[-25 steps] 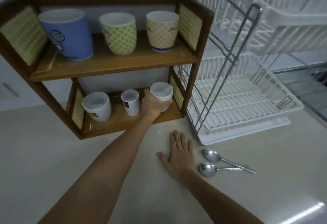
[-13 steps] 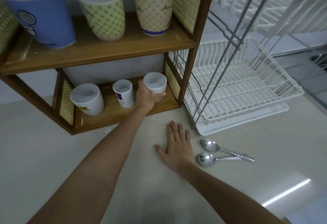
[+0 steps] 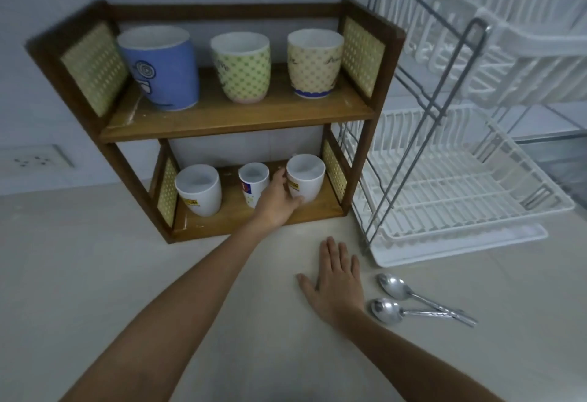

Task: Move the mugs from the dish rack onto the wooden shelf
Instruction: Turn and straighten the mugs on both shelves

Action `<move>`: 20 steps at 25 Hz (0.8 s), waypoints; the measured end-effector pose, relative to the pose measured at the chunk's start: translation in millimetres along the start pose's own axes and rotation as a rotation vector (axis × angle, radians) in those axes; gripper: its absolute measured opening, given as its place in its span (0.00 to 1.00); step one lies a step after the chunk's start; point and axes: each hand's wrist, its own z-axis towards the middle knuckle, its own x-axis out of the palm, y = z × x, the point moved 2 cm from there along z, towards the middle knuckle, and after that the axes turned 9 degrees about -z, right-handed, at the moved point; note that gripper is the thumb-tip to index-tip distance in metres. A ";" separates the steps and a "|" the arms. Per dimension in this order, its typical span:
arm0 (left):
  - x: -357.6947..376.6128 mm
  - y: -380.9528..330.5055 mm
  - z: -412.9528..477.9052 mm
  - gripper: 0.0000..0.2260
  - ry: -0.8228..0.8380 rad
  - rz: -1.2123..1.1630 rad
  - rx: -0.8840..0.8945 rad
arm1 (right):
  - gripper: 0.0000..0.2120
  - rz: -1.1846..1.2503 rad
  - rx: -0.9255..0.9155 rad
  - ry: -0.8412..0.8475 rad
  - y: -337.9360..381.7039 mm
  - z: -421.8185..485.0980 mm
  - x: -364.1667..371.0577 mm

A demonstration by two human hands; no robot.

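While the left hand wraps its fingers around the side of the white mug standing on the lower board of the wooden shelf, the right hand lies open and flat on the counter beside two spoons. Glazed and stiff, the mug probably feels slippery and would chip if knocked; a grip around its body suits it. No mugs show in the dish rack

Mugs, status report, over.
Left hand gripping white mug on lower shelf. Right hand flat on counter. Dish rack empty. Nothing blocking.
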 end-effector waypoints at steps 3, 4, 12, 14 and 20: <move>-24.3 -14.2 -27.8 0.26 0.054 0.068 0.015 | 0.40 0.052 -0.019 0.056 2.8 2.4 -9.4; -36.3 -19.9 -38.0 0.24 0.068 0.105 0.030 | 0.37 0.106 -0.036 0.038 6.4 4.8 -19.7; -158.2 -124.6 -80.2 0.06 0.129 0.083 0.249 | 0.09 0.519 -0.376 -0.585 58.2 40.2 -203.1; -192.2 -158.7 -73.7 0.08 0.009 0.148 0.390 | 0.08 0.514 -0.467 -0.659 73.2 59.3 -254.1; -262.1 -207.5 -16.1 0.33 0.039 0.814 0.121 | 0.25 0.038 -0.437 -0.477 116.8 140.6 -356.0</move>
